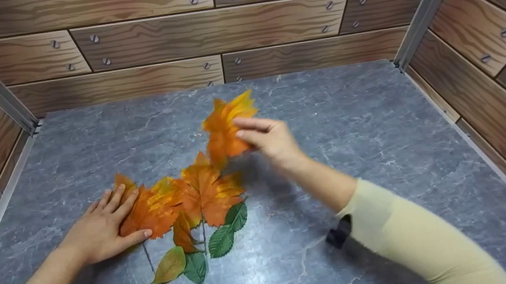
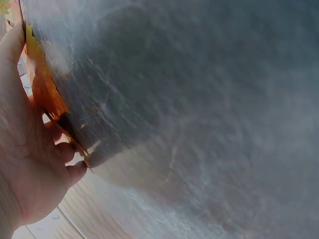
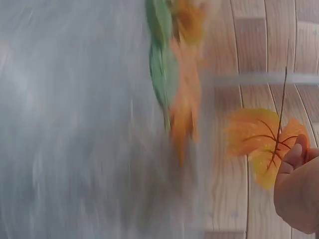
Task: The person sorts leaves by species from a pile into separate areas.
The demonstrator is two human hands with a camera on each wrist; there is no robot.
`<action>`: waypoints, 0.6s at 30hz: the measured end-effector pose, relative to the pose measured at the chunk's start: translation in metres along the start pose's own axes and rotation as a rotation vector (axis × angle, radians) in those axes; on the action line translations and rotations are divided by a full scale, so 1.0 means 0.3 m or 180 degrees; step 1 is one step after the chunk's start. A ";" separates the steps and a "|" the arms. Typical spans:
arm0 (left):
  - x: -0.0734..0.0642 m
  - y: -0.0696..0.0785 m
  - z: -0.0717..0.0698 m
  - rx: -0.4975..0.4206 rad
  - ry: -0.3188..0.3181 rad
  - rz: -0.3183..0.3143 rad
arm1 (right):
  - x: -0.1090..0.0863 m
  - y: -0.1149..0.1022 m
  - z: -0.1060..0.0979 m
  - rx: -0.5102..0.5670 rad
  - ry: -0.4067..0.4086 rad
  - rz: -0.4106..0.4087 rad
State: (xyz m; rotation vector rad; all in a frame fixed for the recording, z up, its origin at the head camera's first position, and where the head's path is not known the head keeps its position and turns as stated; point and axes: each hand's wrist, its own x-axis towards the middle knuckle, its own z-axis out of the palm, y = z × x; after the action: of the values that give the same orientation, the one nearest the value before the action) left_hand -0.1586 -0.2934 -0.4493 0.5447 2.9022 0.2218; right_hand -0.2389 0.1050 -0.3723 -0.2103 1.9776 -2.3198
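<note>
My right hand (image 1: pixel 274 142) pinches an orange and yellow artificial maple leaf (image 1: pixel 223 128) by its edge, between thumb and fingers. In the right wrist view, that leaf's thin dark stem (image 3: pixel 284 94) sticks up from its veined underside. The lower tip of the held leaf overlaps another orange maple leaf (image 1: pixel 206 189) lying on the table. Flat on the left end of the leaf group, my left hand (image 1: pixel 102 226) rests with fingers extended over an orange maple leaf (image 1: pixel 148 216). The left wrist view shows this leaf's edge (image 2: pixel 45 89) under the fingers.
Below the maple leaves lie green leaves (image 1: pixel 222 240), a yellow-green leaf (image 1: pixel 169 265) and a narrow brown-orange leaf (image 1: pixel 182 231). The grey marbled table (image 1: pixel 350 127) is bounded by wood-patterned panels (image 1: pixel 208 31) with metal corner posts (image 1: pixel 427 10).
</note>
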 end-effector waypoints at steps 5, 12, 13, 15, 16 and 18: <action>0.000 -0.001 -0.002 0.0011 0.0006 -0.0017 | 0.043 -0.056 -0.148 0.0007 0.0138 -0.0287; 0.001 -0.003 -0.001 0.0037 0.0009 -0.0031 | 0.109 -0.109 -0.372 0.0098 0.0349 -0.0465; 0.002 -0.003 0.000 0.0040 0.0004 -0.0033 | 0.118 -0.114 -0.405 0.0116 0.0373 -0.0477; 0.004 -0.002 0.000 0.0041 -0.0006 -0.0036 | 0.136 -0.121 -0.469 0.0120 0.0455 -0.0488; 0.006 -0.001 0.000 0.0040 -0.0012 -0.0037 | 0.145 -0.125 -0.500 0.0122 0.0495 -0.0497; 0.010 0.001 -0.002 0.0046 -0.0013 -0.0032 | 0.159 -0.132 -0.559 0.0119 0.0561 -0.0502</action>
State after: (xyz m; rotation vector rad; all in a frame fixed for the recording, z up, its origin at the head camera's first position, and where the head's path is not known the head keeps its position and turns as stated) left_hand -0.1612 -0.2921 -0.4491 0.5324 2.9041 0.1981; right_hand -0.3119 0.2674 -0.3566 -0.1703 2.0636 -2.5528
